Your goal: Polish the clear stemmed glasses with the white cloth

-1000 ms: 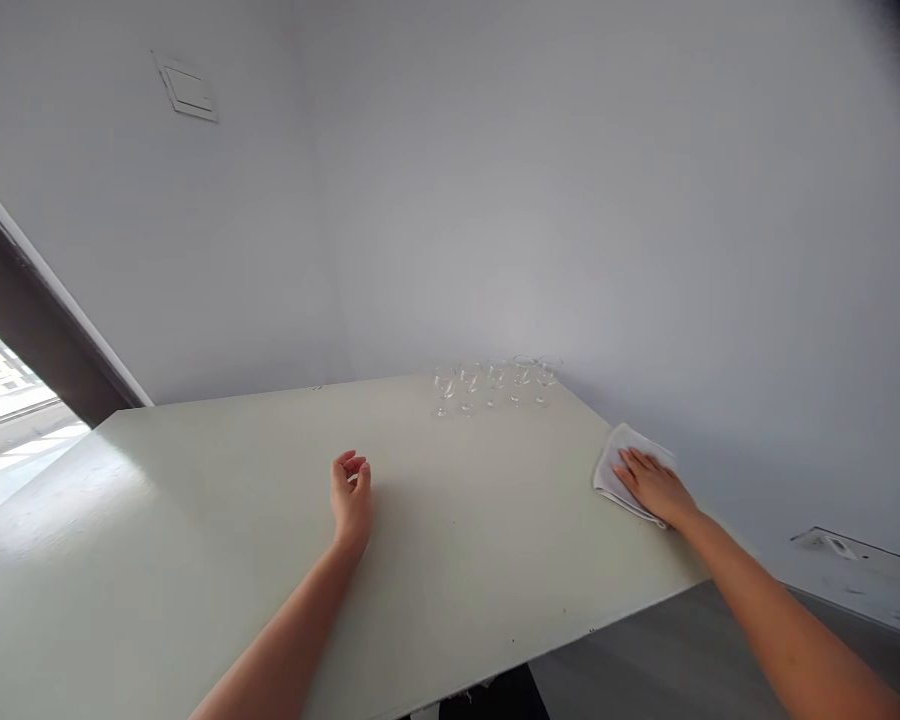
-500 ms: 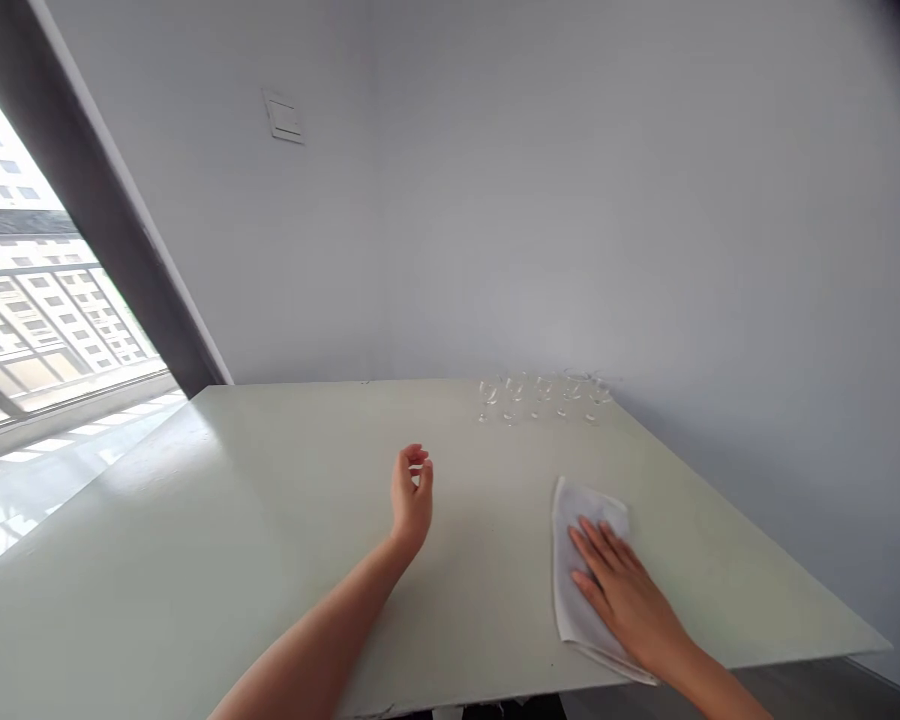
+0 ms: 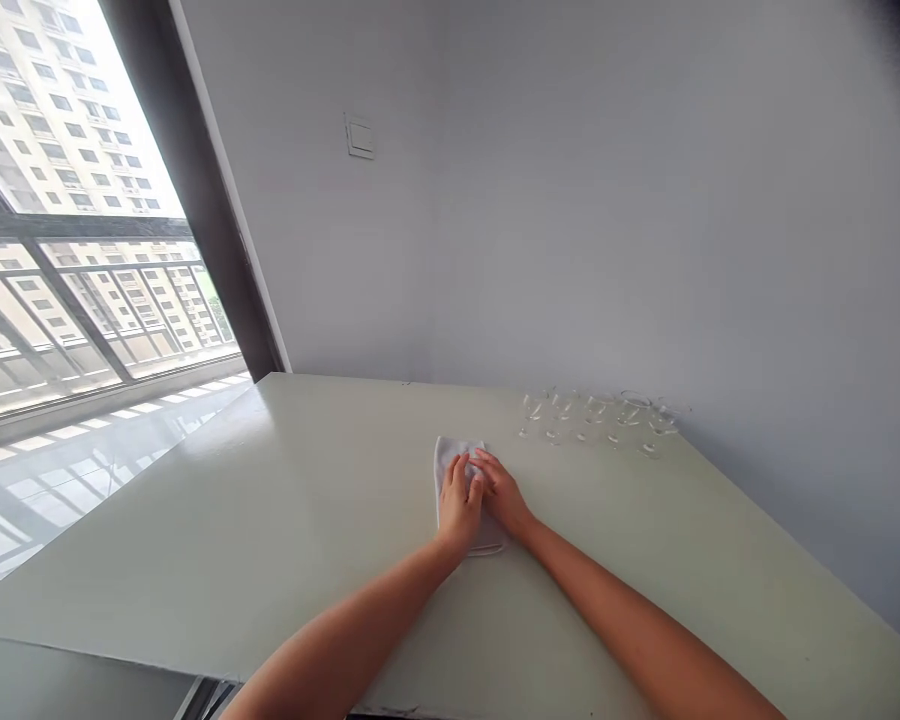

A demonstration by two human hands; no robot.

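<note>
A white folded cloth lies on the middle of the pale tabletop, partly covered by both hands. On top of it rests my left hand, its fingers stretched forward and slightly apart. My right hand reaches in from the right and lies on the cloth too, its fingertips close against the left hand; its fingers look extended rather than wrapped round the fabric. Some of the right fingers are hidden behind the left hand. Several clear stemmed glasses stand in a group beyond the hands, at the back right.
The pale table reaches to the grey walls at the back and right. A light switch is on the wall. Left of the table, a large window looks out on a railing and tall buildings.
The cloth has moved from the right side to the middle, with my right hand on it. My left hand, earlier raised off the cloth, now lies on it. The view has turned left.
</note>
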